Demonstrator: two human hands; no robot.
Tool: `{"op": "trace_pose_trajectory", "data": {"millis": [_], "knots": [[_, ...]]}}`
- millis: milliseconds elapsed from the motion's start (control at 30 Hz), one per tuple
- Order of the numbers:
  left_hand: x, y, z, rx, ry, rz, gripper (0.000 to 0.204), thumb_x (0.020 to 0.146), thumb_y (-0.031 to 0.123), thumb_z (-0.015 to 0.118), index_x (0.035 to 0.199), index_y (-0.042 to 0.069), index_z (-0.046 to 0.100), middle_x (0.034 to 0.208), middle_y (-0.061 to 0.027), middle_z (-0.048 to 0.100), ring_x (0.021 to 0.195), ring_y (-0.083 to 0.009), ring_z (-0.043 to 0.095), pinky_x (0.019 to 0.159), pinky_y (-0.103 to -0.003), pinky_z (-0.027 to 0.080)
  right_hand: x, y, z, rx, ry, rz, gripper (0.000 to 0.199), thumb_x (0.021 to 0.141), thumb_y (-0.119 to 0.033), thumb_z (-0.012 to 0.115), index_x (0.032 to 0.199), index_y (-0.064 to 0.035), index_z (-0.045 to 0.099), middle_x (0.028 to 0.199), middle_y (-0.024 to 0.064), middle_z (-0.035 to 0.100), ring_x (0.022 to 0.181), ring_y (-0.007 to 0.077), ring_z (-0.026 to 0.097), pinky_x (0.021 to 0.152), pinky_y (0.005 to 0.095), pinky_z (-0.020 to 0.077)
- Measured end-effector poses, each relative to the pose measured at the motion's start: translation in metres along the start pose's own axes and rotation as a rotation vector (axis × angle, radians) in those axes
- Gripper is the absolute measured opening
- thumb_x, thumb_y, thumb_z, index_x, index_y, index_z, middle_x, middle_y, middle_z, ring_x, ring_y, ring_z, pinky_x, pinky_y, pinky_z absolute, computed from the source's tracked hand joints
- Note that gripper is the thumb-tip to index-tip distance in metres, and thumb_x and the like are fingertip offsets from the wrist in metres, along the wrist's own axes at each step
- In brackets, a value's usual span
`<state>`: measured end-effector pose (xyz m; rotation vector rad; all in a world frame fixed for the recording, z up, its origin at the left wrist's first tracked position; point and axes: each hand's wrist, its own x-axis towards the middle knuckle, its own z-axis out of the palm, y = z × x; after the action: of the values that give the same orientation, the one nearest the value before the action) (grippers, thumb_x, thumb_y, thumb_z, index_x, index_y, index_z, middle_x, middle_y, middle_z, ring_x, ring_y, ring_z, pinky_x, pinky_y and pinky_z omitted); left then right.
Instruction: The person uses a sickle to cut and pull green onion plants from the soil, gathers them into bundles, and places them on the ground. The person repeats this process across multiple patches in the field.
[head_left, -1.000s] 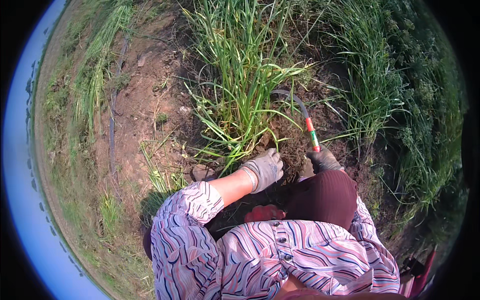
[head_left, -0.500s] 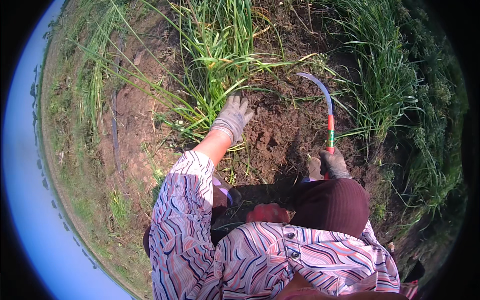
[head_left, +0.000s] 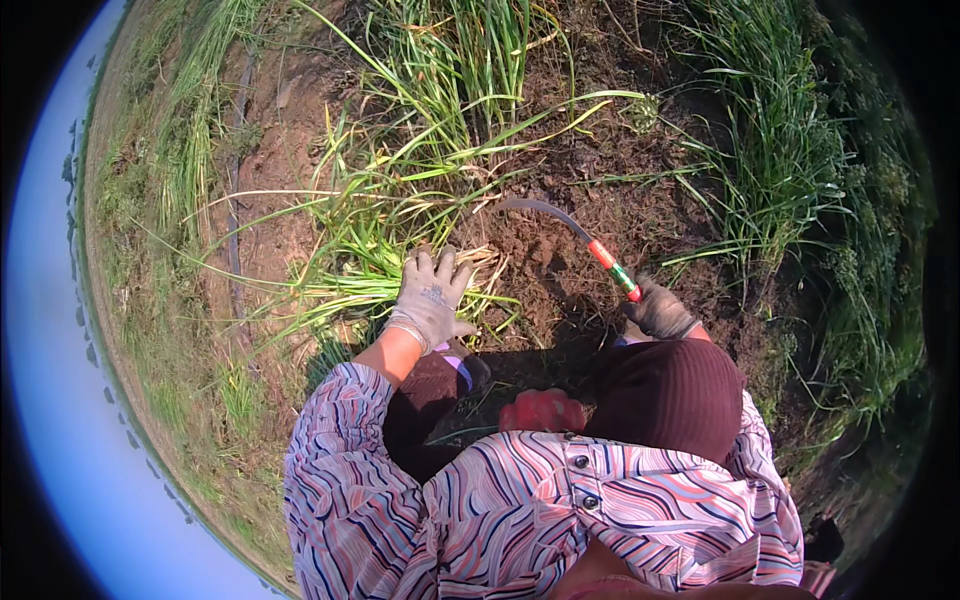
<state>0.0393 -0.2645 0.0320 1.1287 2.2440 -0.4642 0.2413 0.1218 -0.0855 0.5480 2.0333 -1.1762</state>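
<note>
— Sky (head_left: 50, 400) down the far left rim. What lies inside it?
— Pale grass (head_left: 205, 115), then a dark strip (head_left: 234, 190) running away over brown ground (head_left: 275, 130).
— Next across?
— Leaves (head_left: 365, 268), sprawled low, most with their long axis roughly crosswise. Left hand (head_left: 430, 300), gloved, palm down at their near edge.
— Its grip?
— Fingers spread apart, clamped on nothing. How hard it presses, cannot tell.
— Beyond it?
— Clump (head_left: 450, 60), rooted and mostly upright, farther from the body. Rightward of the hand, rough soil (head_left: 555, 265). Nearer, a red thing (head_left: 543, 410) at the lap, kind unclear.
— And the sickle (head_left: 597, 248)?
— Between the two hands, over the soil. Handle (head_left: 617, 273) slants away and leftward out of the right hand (head_left: 658, 308); blade (head_left: 555, 212) curves on to the left, tip just beside the leaves. Contact there, cannot tell.
— Right grip?
— Gloved fingers wrapped round the handle.
— Which hand is nearer the tip?
— Left. Tip lies beyond its fingers and to their right, with a gap between. Leaves, too, are the left hand's side.
— Far right?
— Bent knee (head_left: 665, 400), then tall grass (head_left: 780, 150), dark green, out toward the rim.
</note>
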Motion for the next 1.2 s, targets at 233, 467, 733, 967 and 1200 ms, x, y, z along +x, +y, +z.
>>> {"op": "trace_pose_trajectory", "data": {"millis": [233, 467, 733, 967, 1200], "knots": [[0.004, 0.001, 0.031, 0.195, 0.168, -0.044, 0.073, 0.097, 0.036, 0.068, 0.163, 0.014, 0.046, 0.164, -0.0155, 0.048, 0.149, -0.0427, 0.042, 0.123, -0.058, 0.032, 0.035, -0.067, -0.002, -0.006, -0.267, 0.185, 0.023, 0.096, -0.027, 0.072, 0.108, -0.0069, 0.068, 0.077, 0.0069, 0.07, 0.066, 0.0215, 0.068, 0.059, 0.0413, 0.0538], [0.057, -0.029, 0.008, 0.239, 0.293, 0.144, 0.06, 0.098, 0.022, 0.061, 0.158, 0.019, 0.054, 0.164, -0.0112, 0.048, 0.153, -0.0371, 0.042, 0.127, -0.059, 0.03, 0.048, -0.046, 0.012, 0.005, -0.42, -0.088, 0.016, 0.096, -0.023, 0.069, 0.098, -0.0068, 0.068, 0.068, 0.0029, 0.064, 0.056, 0.0177, 0.063, 0.05, 0.0392, 0.0494], [0.129, -0.049, 0.001, 0.416, 0.041, 0.278, 0.057, 0.104, 0.026, 0.06, 0.16, 0.021, 0.051, 0.176, -0.0111, 0.035, 0.162, -0.0356, 0.034, 0.132, -0.061, 0.021, 0.042, -0.076, 0.002, -0.179, -0.363, 0.064, 0.023, 0.095, -0.024, 0.07, 0.106, -0.0049, 0.073, 0.078, 0.0123, 0.074, 0.071, 0.0261, 0.074, 0.065, 0.0463, 0.0585], [0.122, -0.059, 0.021, 0.393, -0.073, 0.18, 0.035, 0.104, 0.023, 0.059, 0.136, 0.015, 0.073, 0.154, -0.0155, 0.062, 0.15, -0.037, 0.051, 0.13, -0.059, 0.026, 0.085, -0.062, 0.017, -0.222, -0.405, 0.049, 0.035, 0.092, -0.027, 0.076, 0.121, -0.0073, 0.071, 0.089, 0.0117, 0.076, 0.077, 0.0241, 0.072, 0.072, 0.0443, 0.0583], [0.063, -0.025, 0.016, 0.117, -0.167, 0.09, 0.017, 0.098, 0.015, 0.063, 0.111, 0.013, 0.074, 0.097, -0.0067, 0.082, 0.097, -0.0284, 0.08, 0.09, -0.046, 0.055, 0.089, -0.069, -0.001, -0.389, -0.45, 0.005, 0.037, 0.091, -0.035, 0.082, 0.118, -0.0097, 0.077, 0.09, 0.0077, 0.079, 0.08, 0.0159, 0.065, 0.08, 0.0392, 0.0573]]}}
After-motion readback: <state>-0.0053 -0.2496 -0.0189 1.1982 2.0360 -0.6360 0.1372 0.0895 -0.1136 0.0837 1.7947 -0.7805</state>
